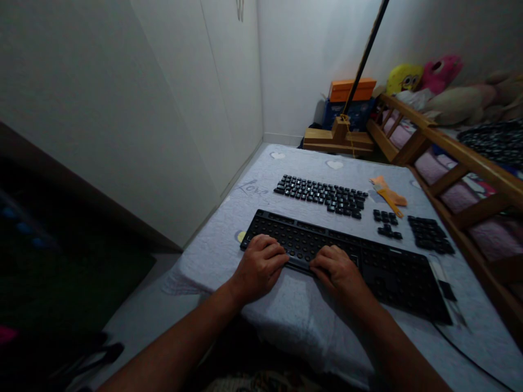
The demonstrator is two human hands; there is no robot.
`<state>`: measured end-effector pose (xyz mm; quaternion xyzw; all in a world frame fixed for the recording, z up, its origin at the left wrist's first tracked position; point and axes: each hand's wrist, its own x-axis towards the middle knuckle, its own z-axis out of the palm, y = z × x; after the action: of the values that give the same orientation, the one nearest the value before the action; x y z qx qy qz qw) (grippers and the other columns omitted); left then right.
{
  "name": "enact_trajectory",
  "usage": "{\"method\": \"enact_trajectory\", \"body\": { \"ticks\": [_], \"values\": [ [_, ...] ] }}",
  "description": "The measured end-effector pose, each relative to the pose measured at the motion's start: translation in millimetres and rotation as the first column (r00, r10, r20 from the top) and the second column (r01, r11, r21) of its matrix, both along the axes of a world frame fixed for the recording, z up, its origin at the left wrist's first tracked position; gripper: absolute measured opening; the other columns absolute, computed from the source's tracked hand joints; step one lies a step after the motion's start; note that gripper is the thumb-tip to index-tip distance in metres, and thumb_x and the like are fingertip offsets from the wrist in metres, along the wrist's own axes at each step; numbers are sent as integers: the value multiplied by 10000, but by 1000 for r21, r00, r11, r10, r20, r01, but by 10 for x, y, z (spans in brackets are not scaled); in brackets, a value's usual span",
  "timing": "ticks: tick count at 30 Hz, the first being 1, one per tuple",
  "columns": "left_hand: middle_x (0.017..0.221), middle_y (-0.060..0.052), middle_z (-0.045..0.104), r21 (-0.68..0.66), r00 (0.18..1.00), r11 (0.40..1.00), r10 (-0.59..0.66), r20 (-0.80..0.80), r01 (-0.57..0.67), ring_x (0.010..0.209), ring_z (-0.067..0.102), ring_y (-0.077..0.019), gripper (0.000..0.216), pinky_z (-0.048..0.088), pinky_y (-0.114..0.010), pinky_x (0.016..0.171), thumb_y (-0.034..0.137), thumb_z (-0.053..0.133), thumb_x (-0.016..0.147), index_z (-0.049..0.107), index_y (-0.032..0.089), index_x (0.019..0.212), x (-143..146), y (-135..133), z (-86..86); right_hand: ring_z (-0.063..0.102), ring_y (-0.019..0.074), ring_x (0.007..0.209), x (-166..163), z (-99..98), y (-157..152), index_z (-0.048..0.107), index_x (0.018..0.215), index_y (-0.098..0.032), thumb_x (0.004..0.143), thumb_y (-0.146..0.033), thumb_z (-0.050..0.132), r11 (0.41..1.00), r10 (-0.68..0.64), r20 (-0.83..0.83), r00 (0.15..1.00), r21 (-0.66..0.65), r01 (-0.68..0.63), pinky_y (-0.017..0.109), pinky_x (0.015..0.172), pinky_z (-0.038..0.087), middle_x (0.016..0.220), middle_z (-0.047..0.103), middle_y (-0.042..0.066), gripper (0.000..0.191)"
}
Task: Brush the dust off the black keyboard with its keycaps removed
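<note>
A black keyboard (339,235) with its keycaps off lies slanted before me, bare round key seats showing in rows. My left hand (265,261) rests over its front left part, fingers curled together onto the front edge. Farther right along that same edge, my right hand (333,264) closes with thumb and fingers pressed on the rim. Anything small under the fingertips is hidden. Behind the keyboard, loose black keycaps (314,191) lie in rows. Smaller groups of keycaps sit to the right, among them a number-pad block (430,234).
A brush with a yellow handle (390,200) lies on an orange cloth (395,193). Right of the keyboard is a thin clear-looking item with a dark band (447,290). The keyboard's cable (469,351) runs toward the lower right. A wooden bed rail (457,158) borders the cloth-covered table (220,256).
</note>
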<state>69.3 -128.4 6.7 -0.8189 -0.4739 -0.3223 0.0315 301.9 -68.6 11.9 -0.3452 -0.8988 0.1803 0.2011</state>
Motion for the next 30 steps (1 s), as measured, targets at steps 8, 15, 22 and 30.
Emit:
{"method": "enact_trajectory", "body": {
  "ticks": [8, 15, 22, 30],
  "values": [
    [998, -48, 720, -19, 997, 1000, 12, 71, -11, 1012, 565, -222, 215, 432, -438, 998, 117, 582, 853, 697, 200, 1015, -15, -9, 1, 555, 213, 820, 34, 64, -8, 689, 822, -188, 909, -105, 603, 1000, 5, -99, 995, 14, -3, 358, 751, 443, 828, 643, 51, 147],
    [888, -44, 705, -4, 979, 992, 125, 164, -126, 966, 560, -227, 202, 432, -452, 959, 86, 539, 835, 690, 206, 896, -31, -23, 8, 588, 224, 843, 71, 118, 14, 697, 889, -182, 922, -134, 568, 995, -70, -233, 970, 47, 83, 360, 761, 469, 856, 648, 70, 142],
    [903, -45, 686, 18, 969, 978, 205, 140, -210, 948, 563, -222, 428, 414, -468, 1009, 32, 488, 812, 644, 201, 1174, -32, -26, -45, 589, 223, 838, 53, 101, 4, 695, 882, -182, 919, -131, 564, 996, -78, -240, 968, 26, 87, 359, 756, 474, 849, 645, 70, 145],
    [905, -58, 657, 23, 953, 970, 234, 193, -243, 946, 560, -220, 494, 438, -464, 989, 24, 466, 801, 621, 201, 1237, -35, -35, -45, 585, 220, 829, 47, 114, -1, 688, 873, -190, 916, -141, 562, 997, -71, -245, 967, 24, 79, 360, 746, 479, 837, 645, 67, 142]
  ]
}}
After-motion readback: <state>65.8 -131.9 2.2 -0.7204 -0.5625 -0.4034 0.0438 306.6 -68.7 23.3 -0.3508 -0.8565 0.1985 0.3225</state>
